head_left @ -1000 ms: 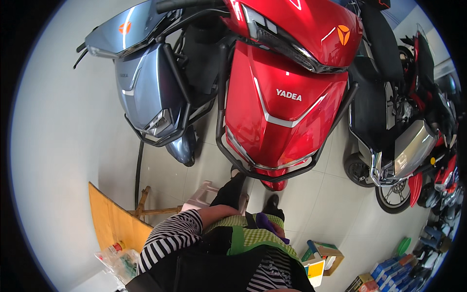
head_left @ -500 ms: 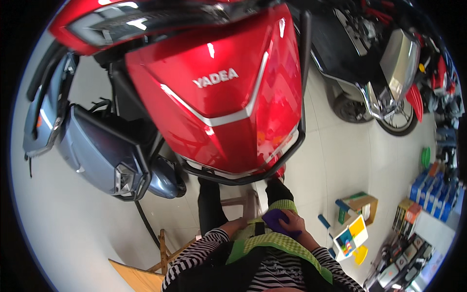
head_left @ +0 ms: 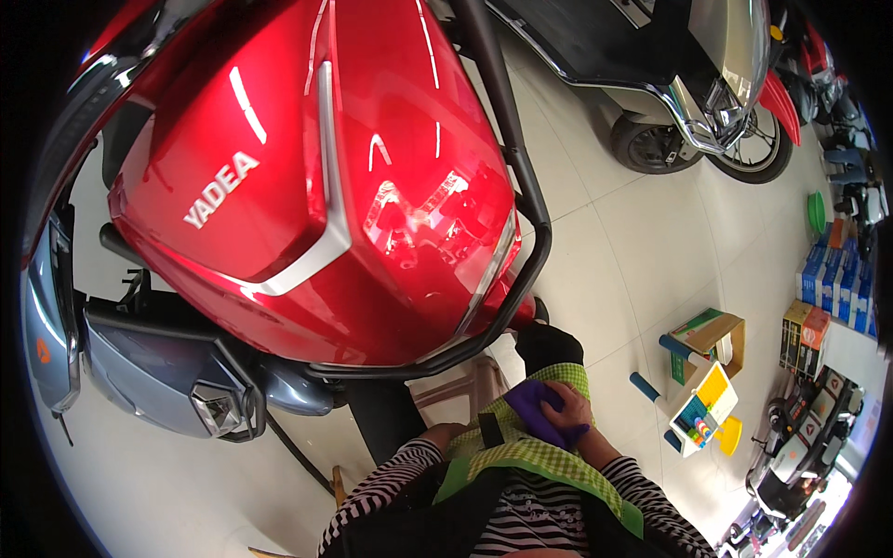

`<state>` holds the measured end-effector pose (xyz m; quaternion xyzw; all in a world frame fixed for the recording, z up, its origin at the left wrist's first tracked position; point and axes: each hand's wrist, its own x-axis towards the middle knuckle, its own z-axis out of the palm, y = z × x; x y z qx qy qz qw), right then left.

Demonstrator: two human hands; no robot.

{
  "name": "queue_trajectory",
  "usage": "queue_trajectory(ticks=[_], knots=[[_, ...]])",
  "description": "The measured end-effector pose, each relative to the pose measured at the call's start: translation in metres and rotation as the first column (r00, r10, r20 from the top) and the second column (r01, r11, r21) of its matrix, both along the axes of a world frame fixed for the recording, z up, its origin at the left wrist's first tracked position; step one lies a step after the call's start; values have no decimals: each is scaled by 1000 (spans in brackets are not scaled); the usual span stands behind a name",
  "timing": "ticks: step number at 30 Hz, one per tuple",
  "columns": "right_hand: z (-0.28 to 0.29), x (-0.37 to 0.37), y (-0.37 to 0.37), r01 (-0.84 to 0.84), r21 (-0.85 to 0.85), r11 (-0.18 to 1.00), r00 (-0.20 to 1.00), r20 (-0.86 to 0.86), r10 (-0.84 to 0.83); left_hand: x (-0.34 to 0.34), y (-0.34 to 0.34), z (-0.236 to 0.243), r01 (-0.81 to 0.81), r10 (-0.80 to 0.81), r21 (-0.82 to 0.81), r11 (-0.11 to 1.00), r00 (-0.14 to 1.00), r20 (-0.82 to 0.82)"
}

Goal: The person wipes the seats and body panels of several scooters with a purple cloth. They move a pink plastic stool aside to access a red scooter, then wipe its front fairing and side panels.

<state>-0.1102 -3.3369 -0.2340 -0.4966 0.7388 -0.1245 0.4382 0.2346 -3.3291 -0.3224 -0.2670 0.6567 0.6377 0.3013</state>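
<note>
A crumpled purple cloth (head_left: 530, 402) is in my right hand (head_left: 574, 409), its fingers closed over one side, in front of my green checked apron (head_left: 488, 458). My left hand (head_left: 445, 435) rests by the apron's left edge near my thigh; its fingers are mostly hidden. Just ahead of both hands stands the glossy red front of an electric scooter (head_left: 419, 288), with a silver V-shaped trim and a black guard bar (head_left: 535, 251) around its lower edge. Neither hand touches the scooter.
A blue-grey scooter (head_left: 153, 372) stands at the left, a dark and champagne one (head_left: 651, 79) at the far right. Below the red scooter shows a low stool (head_left: 456, 391). To the right are a small children's table (head_left: 693, 418), an open cardboard box (head_left: 735, 346) and stacked blue boxes (head_left: 837, 279).
My view has moved closer to the red scooter, which now looks larger, tilted and further left. The purple cloth stays in my right hand and looks more bunched.
</note>
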Motion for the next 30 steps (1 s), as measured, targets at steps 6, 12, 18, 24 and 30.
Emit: queue_trajectory(ticks=[6,12,18,24,30], knots=[[-5,-5,-10,52,-36,998,999,-8,-52,-12,4,-28,-122,130,85,989,987,-98],[-15,-8,-16,116,-125,985,992,-43,-122,-27,-33,-6,-189,206,139,972,971,-120],[-13,-4,-12,218,-217,951,971,-50,-234,-25,-61,9,-91,88,-13,996,983,-161],[-31,-2,2,209,-325,922,969,-55,-239,-17,-42,-35,15,-30,-127,992,993,-114],[-52,0,17,224,-472,852,969,18,-245,-42,-34,-69,209,-186,-266,941,977,108]])
